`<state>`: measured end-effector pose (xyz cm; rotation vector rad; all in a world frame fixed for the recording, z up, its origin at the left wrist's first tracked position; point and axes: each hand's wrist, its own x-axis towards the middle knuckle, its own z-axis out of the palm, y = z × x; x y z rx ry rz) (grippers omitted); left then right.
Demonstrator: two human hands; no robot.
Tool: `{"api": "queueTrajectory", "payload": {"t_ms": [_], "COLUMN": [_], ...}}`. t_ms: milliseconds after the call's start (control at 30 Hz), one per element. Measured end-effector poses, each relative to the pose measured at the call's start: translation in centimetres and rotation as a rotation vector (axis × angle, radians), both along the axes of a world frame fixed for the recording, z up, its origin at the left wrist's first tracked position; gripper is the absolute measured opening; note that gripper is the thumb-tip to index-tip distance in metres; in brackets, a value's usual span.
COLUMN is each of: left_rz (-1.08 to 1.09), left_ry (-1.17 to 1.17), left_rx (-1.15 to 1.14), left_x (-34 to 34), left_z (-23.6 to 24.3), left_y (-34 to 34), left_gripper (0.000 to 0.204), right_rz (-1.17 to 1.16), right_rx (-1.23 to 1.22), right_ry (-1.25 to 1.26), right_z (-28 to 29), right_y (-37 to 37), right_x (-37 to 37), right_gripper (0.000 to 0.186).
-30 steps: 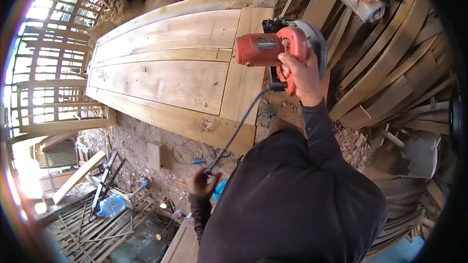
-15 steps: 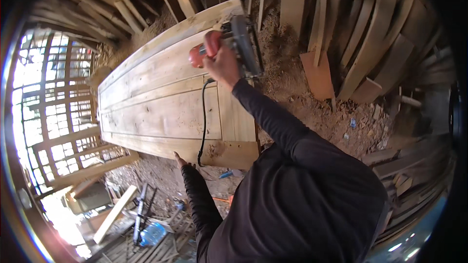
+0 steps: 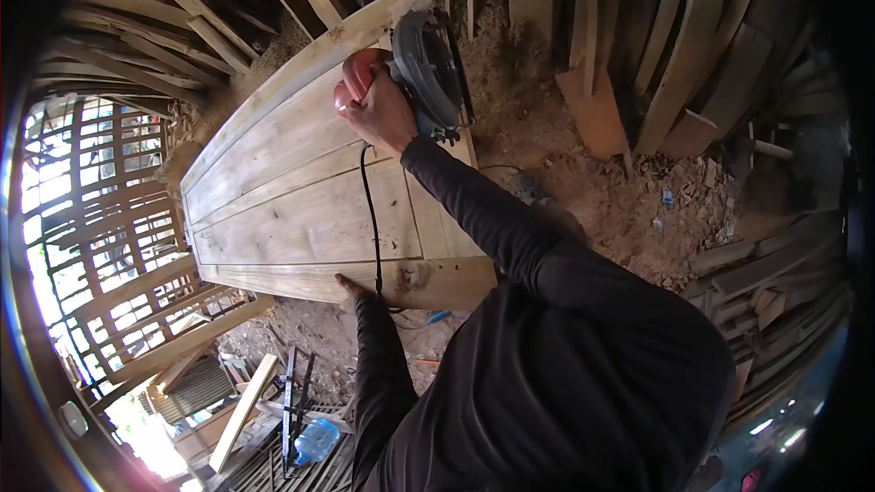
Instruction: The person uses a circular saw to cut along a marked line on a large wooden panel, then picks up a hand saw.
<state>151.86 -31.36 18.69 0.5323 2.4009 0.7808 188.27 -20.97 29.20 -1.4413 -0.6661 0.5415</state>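
Observation:
A long panelled wooden door (image 3: pixel 301 228) of pale timber lies flat before me, its near end cut square at the right. My right hand (image 3: pixel 387 118) is closed round the red handle of a circular saw (image 3: pixel 428 68) with a dark blade guard, which sits across the door's right end, towards the far corner. The blade itself is hidden. From the saw a black cord (image 3: pixel 372 205) runs over the door and past its near edge. At that edge, just left of the cord, my left hand (image 3: pixel 349 292) grips the wood, a digit on top and the other fingers mostly hidden.
Boards (image 3: pixel 697 36) lean upright along the far side and right. Dirt and wood chips cover the ground (image 3: pixel 629 219). A wooden lattice (image 3: pixel 109 200) stands at the left. Near me lie loose timber (image 3: pixel 244 410), a clear blue plastic bottle (image 3: pixel 316 440) and stacked offcuts (image 3: pixel 775 273).
The view has shifted slightly, and the saw with my right hand appears further left in it. My left hand has come up onto the door's near edge.

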Motion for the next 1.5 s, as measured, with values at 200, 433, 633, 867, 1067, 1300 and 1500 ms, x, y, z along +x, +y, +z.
{"api": "queueTrajectory", "payload": {"t_ms": [200, 433, 633, 867, 1067, 1300, 1500], "left_rz": [0.049, 0.004, -0.001, 0.015, 0.028, 0.070, 0.059], "left_ry": [0.081, -0.056, 0.018, 0.213, 0.064, 0.056, 0.029], "left_rx": [-0.020, 0.162, 0.132, 0.199, 0.128, 0.108, 0.149], "left_x": [-0.6, -1.5, -3.1, -6.8, -0.1, 0.2, -2.0], "left_z": [0.3, -1.5, -3.6, -7.9, 0.4, 0.8, -1.8], "left_y": [-0.4, -0.7, -0.5, -2.2, -1.2, -1.5, -1.7], "left_gripper": [0.104, 0.110, 0.108, 0.094, 0.091, 0.088, 0.092], "right_rz": [0.097, -0.014, -0.035, 0.045, -0.063, 0.008, -0.022], "right_rx": [0.002, 0.002, -0.010, -0.105, -0.064, -0.176, -0.092], "right_ry": [0.031, -0.018, -0.091, -0.099, -0.178, -0.114, -0.076], "right_z": [1.7, 1.6, 1.7, 3.3, 2.1, 2.7, 2.2], "right_y": [-1.0, -0.9, -1.1, -2.0, -0.9, -0.3, 0.9], "right_x": [0.5, -0.3, -0.2, -0.7, -0.6, 0.9, 1.6], "right_gripper": [0.053, 0.052, 0.056, 0.049, 0.038, 0.037, 0.033]}}
